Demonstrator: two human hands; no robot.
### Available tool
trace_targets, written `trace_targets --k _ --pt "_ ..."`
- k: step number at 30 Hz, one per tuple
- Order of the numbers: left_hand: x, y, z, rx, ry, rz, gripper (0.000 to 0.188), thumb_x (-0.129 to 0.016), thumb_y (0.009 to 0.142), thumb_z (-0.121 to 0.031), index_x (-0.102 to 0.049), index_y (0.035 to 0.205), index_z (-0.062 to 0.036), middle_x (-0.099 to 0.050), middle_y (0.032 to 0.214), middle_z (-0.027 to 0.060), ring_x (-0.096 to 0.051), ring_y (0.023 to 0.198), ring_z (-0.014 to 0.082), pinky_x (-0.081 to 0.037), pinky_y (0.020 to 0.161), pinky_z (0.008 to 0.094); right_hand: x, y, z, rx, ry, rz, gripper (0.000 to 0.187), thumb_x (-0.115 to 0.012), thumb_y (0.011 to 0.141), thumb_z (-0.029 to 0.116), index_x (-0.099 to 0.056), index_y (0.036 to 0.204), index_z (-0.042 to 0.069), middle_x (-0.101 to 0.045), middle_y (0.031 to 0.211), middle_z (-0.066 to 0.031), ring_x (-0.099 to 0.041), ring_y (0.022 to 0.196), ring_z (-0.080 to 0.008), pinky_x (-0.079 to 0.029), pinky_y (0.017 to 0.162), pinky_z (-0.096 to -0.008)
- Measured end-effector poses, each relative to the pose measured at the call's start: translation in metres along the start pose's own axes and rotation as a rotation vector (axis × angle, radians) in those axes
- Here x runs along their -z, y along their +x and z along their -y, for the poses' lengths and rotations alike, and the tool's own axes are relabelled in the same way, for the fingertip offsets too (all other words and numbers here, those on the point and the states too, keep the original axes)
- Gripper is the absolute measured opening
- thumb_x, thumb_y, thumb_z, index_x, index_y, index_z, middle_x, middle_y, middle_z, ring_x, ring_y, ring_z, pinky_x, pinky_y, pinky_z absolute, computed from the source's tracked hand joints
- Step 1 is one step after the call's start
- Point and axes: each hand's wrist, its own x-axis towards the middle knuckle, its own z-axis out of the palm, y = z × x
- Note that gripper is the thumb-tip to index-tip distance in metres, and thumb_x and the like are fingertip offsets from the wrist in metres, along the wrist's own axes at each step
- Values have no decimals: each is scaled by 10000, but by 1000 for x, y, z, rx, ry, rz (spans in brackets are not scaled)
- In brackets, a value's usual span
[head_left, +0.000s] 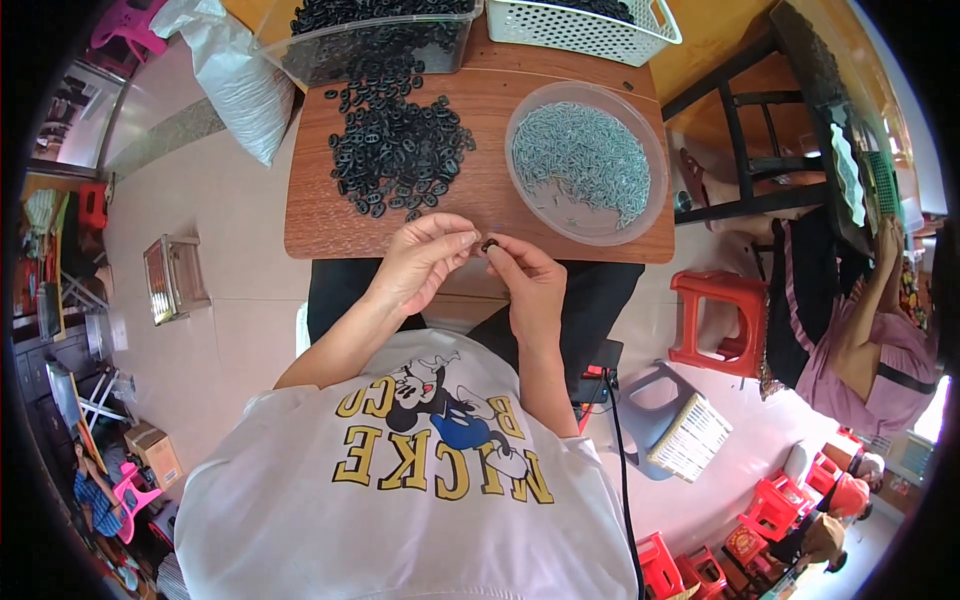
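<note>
My left hand (425, 262) and my right hand (528, 283) meet just in front of the near edge of a small wooden table (320, 215). Between their fingertips sits a small black ring-shaped part (489, 244), pinched by both hands. Whether my left fingers also hold a small metal piece I cannot tell. Beyond my hands lies a loose pile of the same black parts (398, 148) on the table. To its right stands a round clear bowl (655, 195) filled with small silvery-grey pieces (582, 160).
A clear plastic bin (365, 55) of black parts and a white lattice basket (580, 28) stand at the table's far edge. A white sack (238, 85) leans at the left. A red stool (718, 320) and a seated person (860, 330) are at the right.
</note>
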Motion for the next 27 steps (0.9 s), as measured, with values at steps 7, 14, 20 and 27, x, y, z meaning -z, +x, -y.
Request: trace_targets --k 7,14,20,27 --pt "4 -2 2 7 52 1 107 -625 830 7 -627 936 -9 -661 909 93 -624 789 130 -486 674 213 -4 -3 0 14 -9 -1 182 -642 812 2 -675 989 -14 -680 839 -55 -580 681 -70 -462 623 -186" --pt "4 -5 6 -67 242 -4 100 -645 818 3 -637 917 -9 -664 890 80 -622 783 112 -480 677 211 -3 -8 4 22 -120 -27 161 -657 805 22 -682 959 -17 -666 792 -32 -552 639 -54 -440 583 -179" --pt "8 -5 9 -67 372 -27 107 -667 806 -16 -651 911 -2 -665 875 72 -609 779 97 -471 680 212 -8 -14 0 35 -205 -81 154 -664 808 46 -686 948 -15 -650 760 -18 -539 628 -46 -430 572 -178" --pt "10 -5 8 -9 277 -90 143 -668 813 -44 -656 948 2 -666 869 67 -601 767 90 -464 672 206 -12 -10 -10 24 -196 -104 154 -662 817 51 -683 954 -17 -629 734 -1 -533 629 -43 -423 578 -179"
